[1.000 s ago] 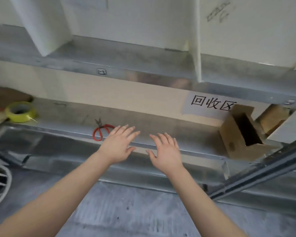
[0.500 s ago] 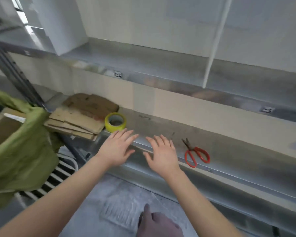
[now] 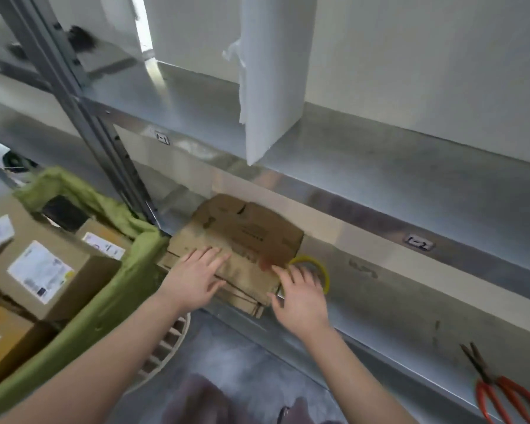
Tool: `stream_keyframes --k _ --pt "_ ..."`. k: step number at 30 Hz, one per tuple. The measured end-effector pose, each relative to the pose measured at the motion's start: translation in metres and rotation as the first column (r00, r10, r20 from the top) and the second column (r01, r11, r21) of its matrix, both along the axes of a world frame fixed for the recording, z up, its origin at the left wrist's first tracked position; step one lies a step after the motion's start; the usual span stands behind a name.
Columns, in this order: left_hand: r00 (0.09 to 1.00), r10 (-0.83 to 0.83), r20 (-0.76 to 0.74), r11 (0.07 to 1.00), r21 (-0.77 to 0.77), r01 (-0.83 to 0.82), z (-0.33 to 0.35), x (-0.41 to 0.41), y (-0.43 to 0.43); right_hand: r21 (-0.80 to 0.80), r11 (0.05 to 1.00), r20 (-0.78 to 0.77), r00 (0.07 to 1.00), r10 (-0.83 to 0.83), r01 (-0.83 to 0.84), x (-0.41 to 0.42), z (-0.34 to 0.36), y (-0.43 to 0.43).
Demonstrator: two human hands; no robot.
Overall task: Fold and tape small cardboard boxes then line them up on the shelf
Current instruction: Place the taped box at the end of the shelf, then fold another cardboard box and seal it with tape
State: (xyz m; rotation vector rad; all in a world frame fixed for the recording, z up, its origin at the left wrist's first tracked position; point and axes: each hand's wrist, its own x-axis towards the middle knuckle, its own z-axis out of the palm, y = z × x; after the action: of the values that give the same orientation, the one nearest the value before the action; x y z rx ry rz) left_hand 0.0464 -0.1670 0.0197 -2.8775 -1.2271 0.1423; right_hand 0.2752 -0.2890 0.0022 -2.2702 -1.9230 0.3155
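A person stands in front of a metal shelf (image 3: 410, 304) and reaches both arms out to it. A stack of flat cardboard boxes (image 3: 245, 237) lies on the left end of this lower shelf. They are not folded up yet.

The left hand (image 3: 193, 280) lies flat on the near left part of the stack. Its fingers are straight and a little spread. The right hand (image 3: 300, 298) is at the near right corner of the stack. Its fingers are straight and spread too, and the tips are at the right edge of the top sheet. It is blurry there, so I cannot tell if the thumb touches the cardboard. Neither hand pinches anything.

A roll of yellow tape (image 3: 322, 267) sits on the shelf just right of the stack, half hidden behind the right hand. Far off to the right, near the front edge, lie scissors (image 3: 508, 396) with red handles.

Above is an upper shelf (image 3: 380, 166), and a white board (image 3: 273, 87) stands upright on it. A gray metal post (image 3: 98, 142) goes up at the left. Left of the post is a green cloth bin (image 3: 114, 289). It holds brown boxes (image 3: 86, 270) with white labels. A round white grille (image 3: 169, 338) shows low down under the left arm.
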Motion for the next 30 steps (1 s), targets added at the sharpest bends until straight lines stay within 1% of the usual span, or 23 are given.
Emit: stream_keyframes --k 3,8,13,17,20,22,25,27,30 --pt "0.998 -0.07 -0.006 0.997 -0.014 0.07 -0.004 -0.016 0.049 0.015 0.999 0.02 0.999 -0.044 0.044 -0.026 -0.006 0.035" --pt "0.981 -0.191 -0.019 0.982 -0.011 0.191 -0.012 -0.04 0.115 -0.003 0.983 0.054 0.982 -0.181 0.182 -0.065 -0.014 0.071" --pt "0.967 -0.25 -0.054 0.967 -0.057 0.247 -0.03 -0.06 0.154 0.021 0.952 0.102 0.947 -0.305 0.305 -0.089 -0.021 0.079" --pt "0.962 -0.265 -0.071 0.959 -0.12 0.256 -0.043 -0.065 0.163 -0.054 0.914 0.07 0.914 -0.399 0.403 -0.094 -0.031 0.072" --pt "0.971 -0.23 -0.063 0.96 -0.176 0.216 -0.048 -0.062 0.164 -0.116 0.87 0.024 0.877 -0.479 0.479 -0.092 -0.039 0.065" --pt "0.984 -0.165 -0.065 0.967 -0.209 0.148 -0.049 -0.058 0.165 -0.165 0.835 -0.033 0.843 -0.537 0.525 -0.089 -0.042 0.061" --pt "0.996 -0.037 -0.08 0.97 -0.244 0.017 -0.047 -0.054 0.167 -0.228 0.772 -0.14 0.764 -0.629 0.594 -0.087 -0.042 0.062" --pt "0.997 0.044 -0.059 0.945 -0.323 -0.06 -0.044 -0.051 0.17 -0.252 0.745 -0.192 0.722 -0.664 0.618 -0.088 -0.041 0.067" --pt "0.99 0.141 0.008 0.876 -0.467 -0.121 -0.039 -0.047 0.175 -0.244 0.691 -0.295 0.627 -0.721 0.68 -0.086 -0.036 0.073"
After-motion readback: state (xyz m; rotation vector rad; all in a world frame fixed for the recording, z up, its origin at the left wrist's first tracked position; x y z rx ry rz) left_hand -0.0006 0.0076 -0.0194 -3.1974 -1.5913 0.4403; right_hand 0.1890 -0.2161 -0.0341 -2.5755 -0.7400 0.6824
